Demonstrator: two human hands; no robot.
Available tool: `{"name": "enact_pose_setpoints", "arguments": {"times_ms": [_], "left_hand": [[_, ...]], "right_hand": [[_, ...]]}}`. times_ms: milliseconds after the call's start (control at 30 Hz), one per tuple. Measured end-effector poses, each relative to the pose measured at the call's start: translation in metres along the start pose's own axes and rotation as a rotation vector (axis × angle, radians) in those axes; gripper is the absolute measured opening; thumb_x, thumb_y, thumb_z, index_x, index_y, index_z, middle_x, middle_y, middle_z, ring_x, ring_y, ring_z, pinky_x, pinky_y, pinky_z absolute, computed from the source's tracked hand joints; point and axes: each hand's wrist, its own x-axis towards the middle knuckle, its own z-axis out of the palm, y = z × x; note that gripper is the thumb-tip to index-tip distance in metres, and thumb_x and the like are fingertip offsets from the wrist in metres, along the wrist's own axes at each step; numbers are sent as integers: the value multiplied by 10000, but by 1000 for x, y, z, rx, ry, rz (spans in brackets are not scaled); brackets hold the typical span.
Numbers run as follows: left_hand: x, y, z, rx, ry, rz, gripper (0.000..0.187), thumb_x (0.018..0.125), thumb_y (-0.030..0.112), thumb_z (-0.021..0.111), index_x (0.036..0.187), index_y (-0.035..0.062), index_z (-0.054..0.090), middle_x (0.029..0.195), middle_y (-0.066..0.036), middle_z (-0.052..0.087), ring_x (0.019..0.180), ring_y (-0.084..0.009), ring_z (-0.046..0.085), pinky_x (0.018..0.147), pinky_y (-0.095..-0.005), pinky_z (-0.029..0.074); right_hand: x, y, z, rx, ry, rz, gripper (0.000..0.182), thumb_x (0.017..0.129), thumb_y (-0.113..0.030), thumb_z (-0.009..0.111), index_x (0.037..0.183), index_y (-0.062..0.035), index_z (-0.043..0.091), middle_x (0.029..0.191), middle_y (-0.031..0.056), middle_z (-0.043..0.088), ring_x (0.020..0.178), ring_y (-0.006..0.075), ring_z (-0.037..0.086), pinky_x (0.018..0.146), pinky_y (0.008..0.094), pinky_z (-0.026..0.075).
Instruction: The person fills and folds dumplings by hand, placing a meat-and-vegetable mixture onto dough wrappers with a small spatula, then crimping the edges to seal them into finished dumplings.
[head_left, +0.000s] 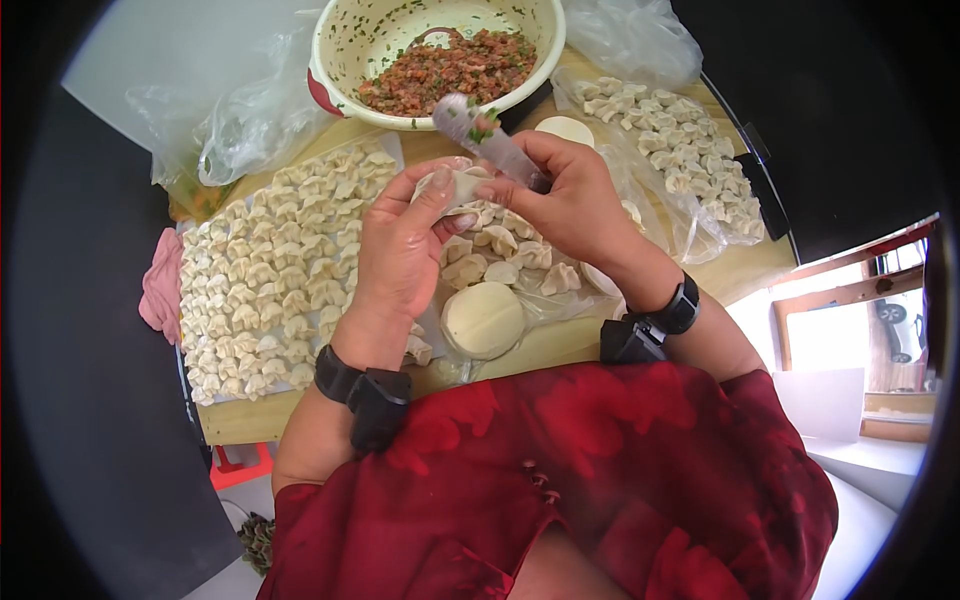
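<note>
My left hand is closed on a dumpling, pinching its folded white dough between thumb and fingers. The dumpling is held above the middle of the table. My right hand grips a flat, wide-bladed spreader, its blade angled up to the left with bits of meat and green on it. The right fingertips also touch the dumpling's right edge. Below the hands lies a stack of round dough wrappers, with several finished dumplings just behind it.
A large cream bowl of meat filling stands at the back. Rows of dumplings cover a sheet on the left; more dumplings lie on the right. Another pale round wrapper stack sits near the bowl. Plastic bags lie back left.
</note>
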Motion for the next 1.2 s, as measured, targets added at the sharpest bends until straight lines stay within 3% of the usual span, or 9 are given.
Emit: {"name": "enact_pose_setpoints", "arguments": {"times_ms": [400, 700, 800, 867, 933, 1000, 1067, 1133, 1200], "left_hand": [[1, 3, -4, 439, 30, 280, 231, 881, 84, 669, 1103, 23, 678, 1006, -8, 602, 847, -83, 610, 690, -220, 515], [2, 8, 2, 724, 105, 444, 136, 827, 38, 711, 961, 19, 717, 860, 7, 555, 754, -67, 607, 593, -185, 526], [5, 5, 9, 642, 138, 443, 88, 823, 14, 706, 911, 12, 708, 818, 11, 568, 719, -61, 601, 570, -180, 506], [9, -1, 11, 577, 124, 425, 86, 826, 9, 700, 912, 2, 696, 826, -3, 591, 717, -64, 603, 570, -188, 506], [13, -7, 12, 514, 93, 391, 84, 830, 4, 694, 913, -8, 683, 834, -17, 614, 716, -67, 604, 570, -196, 505], [16, -12, 15, 419, 120, 367, 82, 853, -2, 672, 932, -4, 655, 865, -38, 649, 680, -82, 596, 587, -229, 508], [18, -16, 18, 406, 99, 358, 99, 862, 18, 671, 957, 1, 647, 861, -35, 649, 695, -83, 594, 604, -231, 506], [21, -19, 19, 387, 91, 313, 119, 869, 40, 673, 976, 2, 636, 870, -39, 654, 720, -85, 596, 613, -227, 502], [23, -18, 21, 417, 61, 286, 199, 874, 61, 674, 1059, -1, 630, 929, -50, 656, 754, -92, 608, 632, -225, 507]], "right_hand": [[2, -1, 3, 144, 113, -118, 152, 835, -138, 724, 865, -21, 632, 651, -38, 524, 589, 36, 417, 520, 233, 370], [2, -4, 3, -101, 129, -173, 127, 811, -102, 724, 862, -11, 652, 628, 22, 530, 571, 67, 464, 522, 241, 397], [3, -3, 9, -73, 183, -210, 73, 802, -37, 680, 860, -13, 642, 636, 70, 544, 560, 112, 490, 524, 271, 414], [4, 0, 10, -103, 213, -309, 76, 849, -33, 671, 918, -10, 652, 672, -12, 564, 595, 34, 457, 511, 220, 383], [3, 3, 13, -99, 287, -371, 79, 857, -10, 641, 935, -11, 625, 670, -10, 561, 612, 36, 464, 523, 227, 401], [0, 2, 16, 123, 293, -238, 142, 781, 32, 591, 908, -23, 621, 676, 118, 566, 615, 140, 519, 574, 289, 453], [-1, 7, 14, 198, 292, -218, 162, 788, 29, 587, 938, -24, 615, 674, 110, 569, 620, 136, 506, 591, 284, 455], [-1, 11, 8, 92, 257, -238, 100, 891, -34, 600, 986, -8, 584, 750, 1, 573, 678, 30, 470, 578, 230, 429], [3, 16, -5, 61, 222, -208, 90, 894, -46, 597, 976, -13, 583, 781, 0, 588, 709, 37, 508, 620, 235, 447]]}}
